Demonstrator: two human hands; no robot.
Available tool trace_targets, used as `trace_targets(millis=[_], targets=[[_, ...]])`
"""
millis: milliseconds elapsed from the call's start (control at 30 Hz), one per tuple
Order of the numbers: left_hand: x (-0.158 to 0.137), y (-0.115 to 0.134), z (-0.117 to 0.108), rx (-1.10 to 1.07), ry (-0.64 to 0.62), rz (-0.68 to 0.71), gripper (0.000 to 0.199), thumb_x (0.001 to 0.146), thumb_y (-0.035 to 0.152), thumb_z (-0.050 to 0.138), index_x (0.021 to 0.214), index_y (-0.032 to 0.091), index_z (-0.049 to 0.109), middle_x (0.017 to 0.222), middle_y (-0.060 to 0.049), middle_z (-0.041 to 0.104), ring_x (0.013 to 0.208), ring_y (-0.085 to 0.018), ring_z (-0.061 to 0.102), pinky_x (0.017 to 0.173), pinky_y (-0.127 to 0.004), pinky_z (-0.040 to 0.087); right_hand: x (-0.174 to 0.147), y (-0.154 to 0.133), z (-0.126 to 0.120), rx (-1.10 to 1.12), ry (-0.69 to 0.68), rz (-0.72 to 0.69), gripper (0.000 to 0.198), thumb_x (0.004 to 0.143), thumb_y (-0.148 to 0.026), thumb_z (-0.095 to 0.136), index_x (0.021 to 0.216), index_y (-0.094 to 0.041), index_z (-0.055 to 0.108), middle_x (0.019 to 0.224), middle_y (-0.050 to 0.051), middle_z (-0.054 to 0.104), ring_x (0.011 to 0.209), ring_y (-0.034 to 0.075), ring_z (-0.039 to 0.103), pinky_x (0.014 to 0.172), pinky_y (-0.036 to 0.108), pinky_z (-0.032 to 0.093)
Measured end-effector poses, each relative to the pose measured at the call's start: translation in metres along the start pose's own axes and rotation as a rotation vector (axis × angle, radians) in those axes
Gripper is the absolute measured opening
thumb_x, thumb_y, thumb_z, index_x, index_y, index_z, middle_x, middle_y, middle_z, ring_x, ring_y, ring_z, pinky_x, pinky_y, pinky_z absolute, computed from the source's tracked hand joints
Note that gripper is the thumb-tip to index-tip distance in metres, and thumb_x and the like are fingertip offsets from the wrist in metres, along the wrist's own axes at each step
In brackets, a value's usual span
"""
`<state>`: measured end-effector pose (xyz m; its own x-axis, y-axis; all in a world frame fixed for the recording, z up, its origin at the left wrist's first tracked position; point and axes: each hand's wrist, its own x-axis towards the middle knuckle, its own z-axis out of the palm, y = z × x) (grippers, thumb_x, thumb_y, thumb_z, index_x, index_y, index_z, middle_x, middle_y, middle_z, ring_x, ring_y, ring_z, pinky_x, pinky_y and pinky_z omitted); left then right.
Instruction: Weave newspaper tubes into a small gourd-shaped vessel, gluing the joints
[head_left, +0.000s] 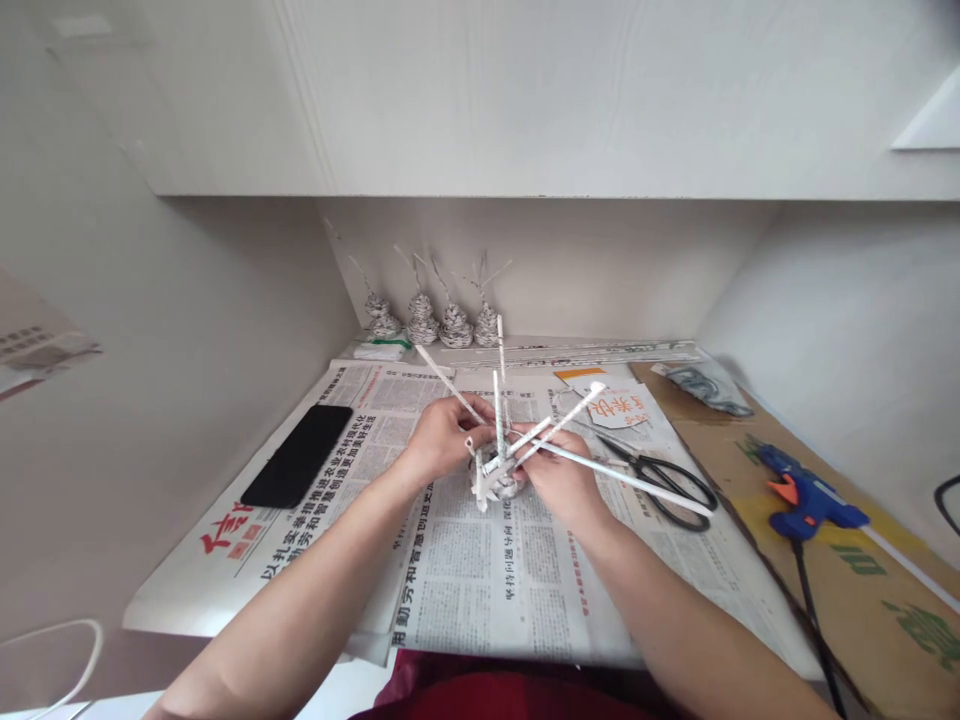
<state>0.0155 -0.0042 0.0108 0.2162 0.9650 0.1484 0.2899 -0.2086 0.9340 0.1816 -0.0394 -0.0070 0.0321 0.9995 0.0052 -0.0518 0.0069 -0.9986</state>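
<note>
A small piece woven from rolled newspaper (504, 482) is held between my two hands over the newspaper sheets, with several paper tubes (501, 410) sticking out of it in all directions. My left hand (448, 432) grips its far left side, fingers curled against the weave and the tubes. On the right side my right hand (559, 465) is closed round the piece, its fingers partly hidden behind the tubes. One long paper tube (626, 477) runs out to the right above my right wrist. The fingertips at the far side are partly covered.
Spread newspaper (465, 590) covers the table. A black phone (298, 456) lies left, black scissors (664, 485) right. Farther right, a blue glue gun (810, 495) rests on cardboard (862, 620). Several woven paper figures (424, 320) stand along the back wall, beside long paper tubes (585, 354).
</note>
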Motion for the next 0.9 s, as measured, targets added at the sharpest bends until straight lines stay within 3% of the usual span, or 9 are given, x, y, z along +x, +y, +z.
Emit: trace_targets(millis=[100, 233, 400, 467, 633, 767, 900], targets=[[0.002, -0.008, 0.005, -0.089, 0.02, -0.054, 0.023, 0.067, 0.03, 0.074, 0.083, 0.014, 0.07, 0.069, -0.003, 0.07, 0.063, -0.017, 0.064, 0.058, -0.024, 0.048, -0.002, -0.004, 0.002, -0.005, -0.027, -0.019, 0.026, 0.072, -0.034, 0.07, 0.09, -0.015, 0.074, 0.062, 0.002, 0.067, 0.047, 0.012, 0.057, 0.044, 0.024, 0.048], [0.001, -0.004, 0.006, -0.124, 0.047, -0.087, 0.021, 0.065, 0.031, 0.075, 0.076, 0.014, 0.069, 0.064, -0.003, 0.068, 0.06, -0.017, 0.063, 0.057, -0.025, 0.047, 0.004, -0.008, -0.008, -0.043, -0.088, 0.001, 0.025, 0.071, -0.031, 0.073, 0.091, -0.017, 0.073, 0.072, 0.004, 0.072, 0.056, 0.015, 0.065, 0.053, 0.027, 0.056], [-0.001, 0.004, 0.006, -0.097, 0.007, -0.081, 0.016, 0.067, 0.027, 0.072, 0.075, 0.013, 0.067, 0.063, -0.003, 0.067, 0.057, -0.015, 0.06, 0.055, -0.024, 0.045, 0.017, -0.02, -0.032, -0.002, -0.376, 0.071, 0.032, 0.072, -0.038, 0.075, 0.096, -0.017, 0.073, 0.078, 0.006, 0.074, 0.064, 0.018, 0.07, 0.056, 0.027, 0.057], [-0.002, 0.005, 0.006, -0.082, -0.012, -0.05, 0.015, 0.069, 0.026, 0.07, 0.076, 0.013, 0.067, 0.067, -0.003, 0.069, 0.06, -0.015, 0.061, 0.057, -0.023, 0.045, 0.02, -0.022, -0.036, 0.011, -0.415, 0.048, 0.036, 0.072, -0.042, 0.074, 0.096, -0.016, 0.072, 0.076, 0.006, 0.073, 0.062, 0.017, 0.069, 0.052, 0.027, 0.055], [-0.006, 0.012, 0.008, -0.037, -0.069, -0.009, 0.014, 0.073, 0.027, 0.069, 0.077, 0.013, 0.066, 0.068, -0.003, 0.067, 0.061, -0.014, 0.06, 0.058, -0.023, 0.044, 0.021, -0.014, -0.031, -0.134, -0.243, -0.091, 0.029, 0.068, -0.04, 0.077, 0.081, -0.015, 0.07, 0.07, 0.002, 0.07, 0.059, 0.015, 0.064, 0.053, 0.025, 0.05], [-0.008, 0.017, 0.01, -0.04, -0.075, 0.013, 0.017, 0.071, 0.029, 0.072, 0.074, 0.014, 0.066, 0.07, -0.002, 0.067, 0.064, -0.013, 0.06, 0.06, -0.023, 0.046, 0.019, -0.012, -0.029, -0.341, -0.103, -0.309, 0.015, 0.077, -0.033, 0.069, 0.081, -0.018, 0.069, 0.072, 0.001, 0.067, 0.064, 0.015, 0.062, 0.061, 0.026, 0.048], [-0.007, 0.014, 0.012, -0.074, -0.086, 0.018, 0.02, 0.07, 0.031, 0.075, 0.073, 0.013, 0.066, 0.072, -0.003, 0.067, 0.063, -0.013, 0.06, 0.06, -0.023, 0.046, 0.012, -0.021, -0.031, -0.516, -0.104, -0.511, 0.004, 0.08, -0.024, 0.064, 0.082, -0.021, 0.066, 0.086, 0.001, 0.068, 0.08, 0.016, 0.062, 0.076, 0.027, 0.045]])
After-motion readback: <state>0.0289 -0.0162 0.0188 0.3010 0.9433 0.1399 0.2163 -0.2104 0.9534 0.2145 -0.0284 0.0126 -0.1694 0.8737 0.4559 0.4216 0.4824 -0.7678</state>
